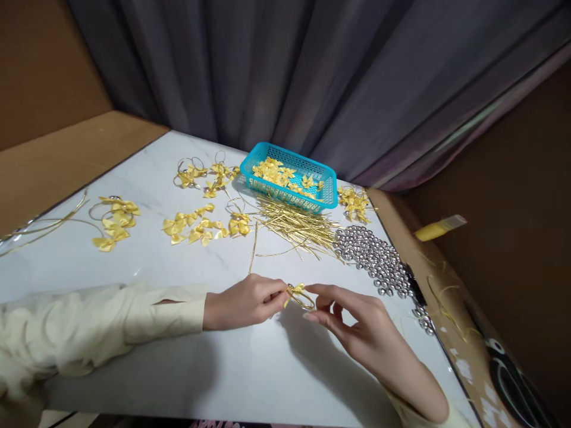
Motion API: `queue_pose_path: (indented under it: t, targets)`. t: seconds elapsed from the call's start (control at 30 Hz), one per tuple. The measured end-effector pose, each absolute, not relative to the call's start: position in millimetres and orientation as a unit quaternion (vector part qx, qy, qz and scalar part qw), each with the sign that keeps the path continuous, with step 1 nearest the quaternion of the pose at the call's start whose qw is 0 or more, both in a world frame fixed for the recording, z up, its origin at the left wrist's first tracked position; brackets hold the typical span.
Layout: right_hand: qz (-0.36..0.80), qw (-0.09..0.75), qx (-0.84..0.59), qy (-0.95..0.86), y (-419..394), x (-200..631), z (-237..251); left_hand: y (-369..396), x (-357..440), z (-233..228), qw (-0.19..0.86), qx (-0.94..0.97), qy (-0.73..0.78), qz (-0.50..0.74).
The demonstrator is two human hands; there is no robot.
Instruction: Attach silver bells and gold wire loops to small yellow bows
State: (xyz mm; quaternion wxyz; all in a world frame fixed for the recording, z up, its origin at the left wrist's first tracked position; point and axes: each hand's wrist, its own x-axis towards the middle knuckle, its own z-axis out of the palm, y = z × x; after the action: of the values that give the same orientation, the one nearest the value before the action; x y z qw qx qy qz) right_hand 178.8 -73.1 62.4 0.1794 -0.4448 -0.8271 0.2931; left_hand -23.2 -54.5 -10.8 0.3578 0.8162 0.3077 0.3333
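My left hand point(243, 302) and my right hand point(352, 324) meet over the white table point(250, 380), both pinching one small yellow ribbon bow with a gold cord loop point(298, 295). The left fingertips hold the bow's left side. On the loop's right side are the thumb and forefinger of the other hand. A gold cord point(254, 245) lies just beyond my left hand.
A blue basket point(328, 193) of yellow bows stands at the back. In front of it lie a pile of gold cords point(297, 227) and a heap of silver beads point(375, 258). Finished bows point(116, 221) lie scattered left. Black scissors point(513, 374) lie at the right edge.
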Motion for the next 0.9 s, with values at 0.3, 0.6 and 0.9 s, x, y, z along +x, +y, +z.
queue_pose_path:
  t: [0.3, 0.6, 0.9]
  targets:
    - [0.336, 0.194, -0.429, -0.816, -73, 180, 67, -54, -23, -10, 0.364, 0.816, 0.311, 0.323]
    - [0.573, 0.148, -0.450, -0.669, -65, 179, 66, -55, -24, -12, 0.348, 0.828, 0.301, 0.321]
    - [0.625, 0.171, -0.369, -0.666, -57, 187, 57, -54, -24, -12, 0.346, 0.828, 0.302, 0.322]
